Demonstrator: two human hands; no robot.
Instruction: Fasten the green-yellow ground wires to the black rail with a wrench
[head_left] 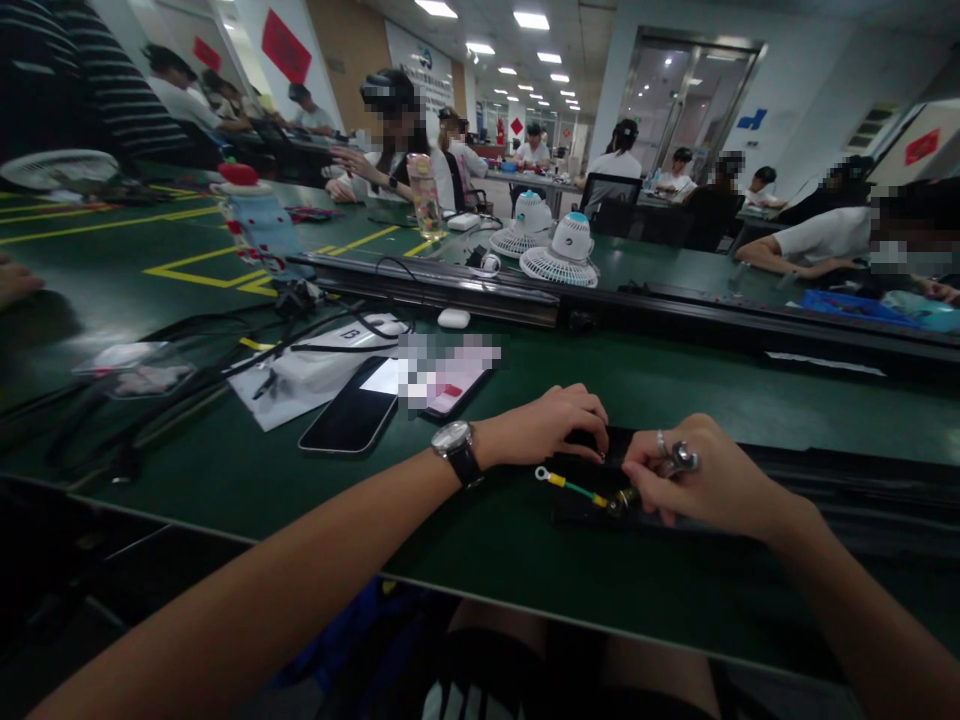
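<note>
My right hand (686, 475) is closed around a wrench, whose metal open-end head (684, 458) sticks up between thumb and fingers. Just under those fingers sits a brass-coloured bolt fitting (622, 499). From it a short green wire (576, 488) with yellow sleeves runs left, ending in a ring terminal (542, 473). My left hand (571, 422) has its fingers curled down, the tips pressed together at the black part's far edge; whatever small thing they pinch is too hidden to name. The long black part (795, 490) lies on the table beneath both hands and stretches right.
Left of my hands lie a dark phone (349, 410), another phone (457, 385), a white paper bag (289, 375) and black cables (180, 350). A long black rail (450, 290) crosses the table behind, with a white earbud case (454, 318) before it. Small fans (561, 250) and seated people are beyond.
</note>
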